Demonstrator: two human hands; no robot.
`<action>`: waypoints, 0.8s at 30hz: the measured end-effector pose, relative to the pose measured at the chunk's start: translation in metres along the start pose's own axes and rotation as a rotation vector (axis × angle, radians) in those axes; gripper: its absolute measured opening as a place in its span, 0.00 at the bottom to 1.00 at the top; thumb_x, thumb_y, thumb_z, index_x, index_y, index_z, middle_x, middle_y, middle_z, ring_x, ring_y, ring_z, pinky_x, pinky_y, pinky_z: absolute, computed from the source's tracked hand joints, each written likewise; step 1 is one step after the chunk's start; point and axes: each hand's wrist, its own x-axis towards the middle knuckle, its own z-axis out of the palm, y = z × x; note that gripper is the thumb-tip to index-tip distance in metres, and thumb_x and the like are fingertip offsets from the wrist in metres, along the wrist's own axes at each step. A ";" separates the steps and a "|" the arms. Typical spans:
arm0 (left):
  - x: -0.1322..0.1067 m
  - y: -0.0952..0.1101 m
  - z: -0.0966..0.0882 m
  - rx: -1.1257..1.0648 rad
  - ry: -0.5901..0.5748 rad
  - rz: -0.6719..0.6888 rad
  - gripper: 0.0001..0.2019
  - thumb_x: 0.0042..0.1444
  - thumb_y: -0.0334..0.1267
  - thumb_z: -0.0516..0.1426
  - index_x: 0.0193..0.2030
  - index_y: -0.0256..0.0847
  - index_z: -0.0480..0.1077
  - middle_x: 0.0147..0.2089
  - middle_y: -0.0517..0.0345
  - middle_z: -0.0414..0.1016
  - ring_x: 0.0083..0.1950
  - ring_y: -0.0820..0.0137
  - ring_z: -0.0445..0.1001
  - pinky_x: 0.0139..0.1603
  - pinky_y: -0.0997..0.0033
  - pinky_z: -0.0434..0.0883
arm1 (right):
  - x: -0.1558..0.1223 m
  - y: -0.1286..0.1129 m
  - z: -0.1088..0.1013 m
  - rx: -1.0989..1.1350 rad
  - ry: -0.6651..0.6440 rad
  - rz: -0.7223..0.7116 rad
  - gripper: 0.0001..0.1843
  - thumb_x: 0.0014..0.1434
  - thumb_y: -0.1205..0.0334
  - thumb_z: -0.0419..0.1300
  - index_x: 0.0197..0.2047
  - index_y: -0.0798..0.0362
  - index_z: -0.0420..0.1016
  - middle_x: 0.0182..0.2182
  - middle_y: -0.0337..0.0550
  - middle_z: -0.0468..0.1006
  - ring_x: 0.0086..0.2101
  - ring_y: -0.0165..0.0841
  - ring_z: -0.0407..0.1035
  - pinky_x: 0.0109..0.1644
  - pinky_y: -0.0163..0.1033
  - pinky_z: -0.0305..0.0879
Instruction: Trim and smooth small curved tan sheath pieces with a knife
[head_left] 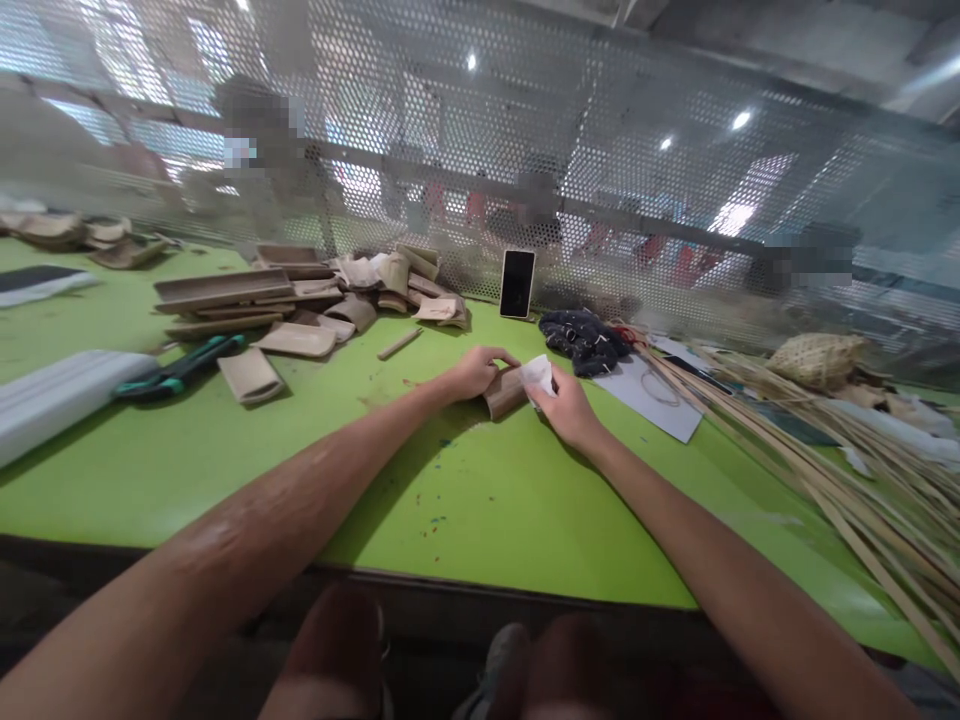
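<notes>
My left hand [477, 371] is curled over the left end of a short curved brown bamboo piece [506, 392] that lies on the green table [450, 500]. My right hand [564, 404] pinches a small white sheet [538, 375] and presses it against the right end of that same piece. Both forearms reach out over the table from its near edge.
A heap of curved bamboo pieces [300, 300] and long troughs lies at the back left, with teal-handled cutters [180, 368] beside it. A phone [517, 284] leans on the perforated metal screen [525, 150]. A dark cloth [585, 340], grey paper [652, 392] and long bamboo strips [847, 470] lie right.
</notes>
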 end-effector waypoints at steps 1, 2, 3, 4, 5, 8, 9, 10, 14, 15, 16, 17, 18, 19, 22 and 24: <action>-0.001 0.001 -0.001 0.005 -0.009 -0.006 0.27 0.46 0.22 0.47 0.49 0.35 0.79 0.42 0.52 0.81 0.37 0.68 0.73 0.37 0.72 0.68 | 0.000 0.000 0.000 0.025 0.002 0.016 0.13 0.59 0.56 0.59 0.43 0.56 0.73 0.38 0.48 0.80 0.35 0.36 0.70 0.41 0.40 0.65; -0.001 0.002 -0.002 0.013 -0.017 -0.011 0.27 0.46 0.22 0.48 0.50 0.35 0.79 0.41 0.52 0.81 0.37 0.68 0.73 0.37 0.71 0.68 | 0.000 0.000 0.000 0.043 0.005 0.029 0.14 0.58 0.56 0.60 0.44 0.56 0.73 0.38 0.48 0.80 0.36 0.37 0.70 0.41 0.41 0.65; -0.002 0.003 -0.003 0.026 -0.021 -0.009 0.26 0.47 0.22 0.48 0.50 0.36 0.79 0.41 0.52 0.81 0.37 0.67 0.73 0.38 0.71 0.68 | 0.001 0.000 -0.001 0.057 0.007 0.039 0.15 0.57 0.56 0.61 0.44 0.56 0.74 0.39 0.48 0.80 0.36 0.37 0.70 0.42 0.41 0.65; -0.003 0.003 -0.003 0.041 -0.019 0.005 0.25 0.49 0.23 0.49 0.49 0.36 0.78 0.42 0.52 0.81 0.39 0.67 0.74 0.39 0.70 0.69 | 0.001 0.000 -0.001 0.073 0.012 0.046 0.16 0.56 0.56 0.61 0.44 0.56 0.74 0.39 0.48 0.80 0.36 0.37 0.71 0.42 0.41 0.66; -0.004 0.004 -0.004 0.060 -0.014 0.033 0.22 0.52 0.25 0.49 0.49 0.36 0.78 0.43 0.51 0.81 0.41 0.66 0.75 0.42 0.70 0.69 | 0.002 0.000 -0.001 0.093 0.020 0.051 0.16 0.56 0.55 0.62 0.44 0.56 0.74 0.39 0.48 0.80 0.36 0.37 0.71 0.42 0.42 0.66; -0.006 0.007 -0.003 0.099 0.014 0.173 0.17 0.64 0.37 0.49 0.46 0.37 0.78 0.47 0.49 0.80 0.47 0.64 0.75 0.50 0.67 0.69 | 0.004 0.000 -0.003 0.165 0.052 0.070 0.18 0.54 0.53 0.64 0.44 0.56 0.75 0.38 0.47 0.81 0.36 0.37 0.71 0.41 0.41 0.67; -0.007 0.008 -0.002 0.093 0.022 0.214 0.18 0.66 0.41 0.48 0.47 0.37 0.77 0.48 0.49 0.80 0.48 0.64 0.74 0.51 0.67 0.68 | 0.004 0.000 -0.004 0.186 0.061 0.082 0.18 0.54 0.52 0.64 0.44 0.56 0.76 0.37 0.47 0.81 0.34 0.36 0.71 0.39 0.41 0.67; -0.008 0.010 -0.001 0.082 0.025 0.243 0.19 0.67 0.44 0.47 0.48 0.37 0.76 0.48 0.48 0.79 0.48 0.64 0.74 0.51 0.67 0.68 | 0.005 0.000 -0.005 0.202 0.066 0.099 0.19 0.55 0.50 0.64 0.44 0.56 0.76 0.35 0.46 0.80 0.32 0.35 0.70 0.37 0.40 0.67; -0.009 0.013 0.003 0.068 0.009 0.245 0.20 0.63 0.52 0.54 0.46 0.35 0.76 0.45 0.48 0.80 0.45 0.65 0.74 0.45 0.69 0.69 | 0.005 0.000 -0.008 0.254 0.042 0.166 0.22 0.55 0.47 0.63 0.46 0.55 0.77 0.26 0.40 0.77 0.22 0.30 0.63 0.26 0.36 0.61; -0.009 0.013 0.004 0.068 0.014 0.236 0.20 0.61 0.53 0.56 0.44 0.35 0.76 0.43 0.48 0.80 0.43 0.65 0.74 0.43 0.70 0.69 | 0.005 0.001 -0.007 0.265 0.041 0.166 0.22 0.55 0.48 0.64 0.46 0.55 0.77 0.26 0.40 0.77 0.22 0.30 0.63 0.26 0.36 0.61; -0.009 0.013 0.004 0.058 0.025 0.230 0.20 0.59 0.53 0.58 0.42 0.35 0.76 0.42 0.48 0.80 0.43 0.65 0.74 0.41 0.70 0.69 | 0.005 0.001 -0.007 0.276 0.048 0.157 0.22 0.54 0.48 0.65 0.46 0.55 0.77 0.27 0.41 0.78 0.23 0.31 0.65 0.27 0.37 0.63; -0.009 0.013 0.004 0.039 0.037 0.226 0.19 0.58 0.52 0.59 0.41 0.35 0.76 0.41 0.49 0.79 0.43 0.65 0.74 0.40 0.71 0.69 | 0.005 0.001 -0.007 0.287 0.059 0.145 0.22 0.53 0.49 0.65 0.45 0.56 0.77 0.30 0.43 0.79 0.26 0.32 0.68 0.30 0.38 0.66; -0.009 0.013 0.004 0.014 0.043 0.226 0.19 0.57 0.52 0.60 0.40 0.35 0.76 0.41 0.49 0.79 0.42 0.66 0.74 0.39 0.72 0.69 | 0.005 0.000 -0.007 0.301 0.065 0.130 0.23 0.52 0.50 0.66 0.46 0.56 0.78 0.33 0.45 0.81 0.30 0.34 0.70 0.34 0.39 0.68; -0.010 0.013 0.004 -0.014 0.044 0.226 0.18 0.57 0.51 0.61 0.39 0.35 0.76 0.40 0.50 0.80 0.42 0.66 0.74 0.39 0.72 0.69 | 0.005 0.000 -0.007 0.319 0.064 0.118 0.24 0.51 0.50 0.67 0.47 0.56 0.78 0.36 0.46 0.81 0.34 0.36 0.72 0.38 0.40 0.70; -0.010 0.012 0.004 -0.076 0.037 0.223 0.15 0.55 0.47 0.62 0.37 0.33 0.76 0.38 0.50 0.80 0.40 0.67 0.74 0.38 0.72 0.69 | 0.005 -0.002 -0.009 0.380 0.028 0.109 0.29 0.50 0.51 0.68 0.53 0.54 0.76 0.42 0.47 0.82 0.39 0.38 0.73 0.41 0.41 0.71; -0.011 0.012 0.004 -0.088 0.043 0.205 0.14 0.54 0.45 0.63 0.35 0.33 0.76 0.36 0.51 0.80 0.39 0.68 0.73 0.38 0.71 0.69 | 0.006 -0.001 -0.010 0.400 0.001 0.139 0.29 0.49 0.50 0.69 0.53 0.53 0.77 0.39 0.45 0.81 0.35 0.37 0.73 0.36 0.39 0.70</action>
